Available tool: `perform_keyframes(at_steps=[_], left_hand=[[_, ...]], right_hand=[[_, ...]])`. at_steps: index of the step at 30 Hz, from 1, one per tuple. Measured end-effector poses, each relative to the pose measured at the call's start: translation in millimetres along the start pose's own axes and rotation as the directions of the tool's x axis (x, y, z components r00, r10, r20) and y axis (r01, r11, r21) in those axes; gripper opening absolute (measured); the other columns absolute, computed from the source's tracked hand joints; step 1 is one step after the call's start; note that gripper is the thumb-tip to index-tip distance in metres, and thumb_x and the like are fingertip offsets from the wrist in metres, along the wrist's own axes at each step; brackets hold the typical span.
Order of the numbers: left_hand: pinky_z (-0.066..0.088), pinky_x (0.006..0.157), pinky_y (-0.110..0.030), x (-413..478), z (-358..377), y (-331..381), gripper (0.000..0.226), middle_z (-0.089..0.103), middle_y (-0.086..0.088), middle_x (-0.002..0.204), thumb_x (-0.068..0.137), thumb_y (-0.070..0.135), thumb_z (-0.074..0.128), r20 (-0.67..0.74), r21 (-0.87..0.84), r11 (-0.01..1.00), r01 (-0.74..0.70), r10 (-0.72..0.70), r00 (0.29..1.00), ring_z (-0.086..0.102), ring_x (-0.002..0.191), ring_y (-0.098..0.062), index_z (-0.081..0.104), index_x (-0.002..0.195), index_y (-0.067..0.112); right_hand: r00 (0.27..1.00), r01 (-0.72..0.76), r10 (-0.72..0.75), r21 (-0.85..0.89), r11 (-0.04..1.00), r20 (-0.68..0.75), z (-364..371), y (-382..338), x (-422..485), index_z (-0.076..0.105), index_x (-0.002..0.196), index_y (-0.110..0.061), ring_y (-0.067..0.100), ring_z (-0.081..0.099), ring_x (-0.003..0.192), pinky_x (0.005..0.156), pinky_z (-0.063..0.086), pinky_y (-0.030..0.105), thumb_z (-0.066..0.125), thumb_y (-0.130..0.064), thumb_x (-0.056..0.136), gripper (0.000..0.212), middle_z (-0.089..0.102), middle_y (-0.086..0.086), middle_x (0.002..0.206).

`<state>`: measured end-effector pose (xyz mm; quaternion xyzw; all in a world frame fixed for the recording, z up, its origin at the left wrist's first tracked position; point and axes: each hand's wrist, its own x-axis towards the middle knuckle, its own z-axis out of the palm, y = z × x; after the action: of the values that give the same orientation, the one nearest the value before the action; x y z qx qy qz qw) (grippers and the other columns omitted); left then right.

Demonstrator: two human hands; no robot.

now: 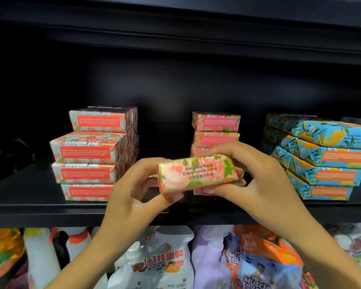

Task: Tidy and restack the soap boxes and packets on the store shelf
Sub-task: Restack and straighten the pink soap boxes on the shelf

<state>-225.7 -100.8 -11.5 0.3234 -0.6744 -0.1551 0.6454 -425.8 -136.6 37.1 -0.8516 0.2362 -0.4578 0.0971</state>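
Observation:
A rose-patterned goat's milk soap box (197, 174) is held in front of the black shelf (29, 205), its label facing me. My left hand (131, 188) grips its left end with thumb below and fingers behind. My right hand (256, 174) pinches its right end, fingers over the top. Behind it stands a stack of matching pink floral boxes (216, 130), partly hidden by my hands. To the left is a stack of white-and-red floral boxes (92, 155), slightly uneven. On the right lies a stack of blue-and-orange packets (325, 157).
The shelf board above (175, 38) is black and overhangs the stacks. Dark items (6, 153) sit at the far left of the shelf. Below the shelf edge stand spray bottles (40, 257) and refill pouches (165, 261).

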Motion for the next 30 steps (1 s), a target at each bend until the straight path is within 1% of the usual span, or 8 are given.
perform_keyframes(at_steps=[5,8,10,12,15,19,23,30], left_hand=[[0.054,0.076,-0.022,3.9,-2.5,4.4,0.064,0.065,0.008,0.112,0.057,0.032,0.08,0.039,-0.083,0.991,0.109,-0.106,0.994,0.064,0.104,-0.015,0.057,0.116,0.021],[0.053,0.07,-0.017,5.6,-2.7,6.8,0.061,0.069,0.008,0.105,0.05,0.037,0.083,0.076,-0.05,0.986,0.157,-0.153,0.985,0.068,0.095,-0.012,0.062,0.107,0.03],[0.053,0.069,-0.016,4.7,-2.6,8.0,0.057,0.07,0.008,0.1,0.048,0.037,0.085,0.071,0.003,0.99,0.143,-0.143,0.987,0.069,0.092,-0.011,0.063,0.1,0.033],[0.053,0.072,-0.017,3.0,-3.3,9.4,0.059,0.069,0.01,0.102,0.048,0.039,0.086,0.042,0.063,0.993,0.099,-0.102,0.994,0.067,0.095,-0.011,0.061,0.101,0.035],[0.052,0.081,-0.019,2.5,-6.2,10.6,0.064,0.063,0.013,0.11,0.055,0.046,0.084,0.02,0.255,0.966,-0.041,0.038,0.999,0.062,0.105,-0.01,0.055,0.111,0.034],[0.05,0.091,-0.032,4.5,-3.9,8.5,0.059,0.058,0.012,0.118,0.066,0.042,0.079,0.052,0.386,0.897,-0.217,0.214,0.976,0.058,0.113,-0.015,0.054,0.116,0.023],[0.044,0.099,-0.032,2.2,3.5,3.5,0.053,0.056,0.007,0.126,0.073,0.036,0.074,0.085,0.425,0.851,-0.309,0.302,0.95,0.052,0.122,-0.012,0.051,0.119,0.021],[0.041,0.098,-0.018,0.4,6.4,-0.1,0.067,0.051,0.013,0.128,0.071,0.037,0.073,0.048,0.406,0.892,-0.197,0.195,0.98,0.049,0.123,-0.007,0.045,0.132,0.031]], right_hand=[[0.938,0.274,-0.315,-0.25,0.929,-0.146,9.7,2.5,-6.5,0.065,0.1,-0.004,0.011,0.056,0.105,0.091,0.043,0.02,0.059,-0.006,0.075,0.027,0.064,0.001,0.104],[0.895,0.369,-0.424,-0.304,0.879,-0.14,12.1,10.1,-9.2,0.064,0.1,-0.003,0.02,0.056,0.109,0.096,0.043,0.03,0.062,0.014,0.067,0.038,0.064,0.009,0.105],[0.894,0.395,-0.44,-0.309,0.865,-0.088,11.8,14.3,-9.8,0.058,0.103,-0.007,0.022,0.055,0.113,0.095,0.045,0.035,0.067,0.013,0.064,0.045,0.063,0.009,0.109],[0.913,0.377,-0.407,-0.313,0.872,-0.034,8.8,17.4,-10.8,0.057,0.105,-0.008,0.021,0.051,0.118,0.097,0.043,0.035,0.073,0.003,0.067,0.043,0.059,0.008,0.118],[0.964,0.26,-0.265,-0.237,0.936,0.013,-0.7,16.0,-12.7,0.056,0.121,-0.01,0.01,0.042,0.127,0.103,0.034,0.021,0.078,-0.027,0.071,0.057,0.049,-0.003,0.132],[0.998,0.06,-0.061,-0.046,0.997,-0.018,-7.9,8.9,-13.8,0.045,0.134,-0.026,-0.005,0.043,0.123,0.095,0.032,0.006,0.071,-0.046,0.071,0.07,0.046,-0.023,0.13],[1.0,0.009,-0.008,-0.073,0.997,0.015,-4.2,6.7,-10.2,0.046,0.134,-0.026,-0.01,0.046,0.115,0.091,0.034,0.003,0.07,-0.043,0.07,0.07,0.051,-0.02,0.124],[0.997,0.074,-0.077,-0.097,0.993,-0.03,1.8,4.2,-11.0,0.062,0.112,-0.016,-0.001,0.052,0.102,0.082,0.039,0.007,0.073,-0.033,0.07,0.047,0.055,-0.01,0.107]])
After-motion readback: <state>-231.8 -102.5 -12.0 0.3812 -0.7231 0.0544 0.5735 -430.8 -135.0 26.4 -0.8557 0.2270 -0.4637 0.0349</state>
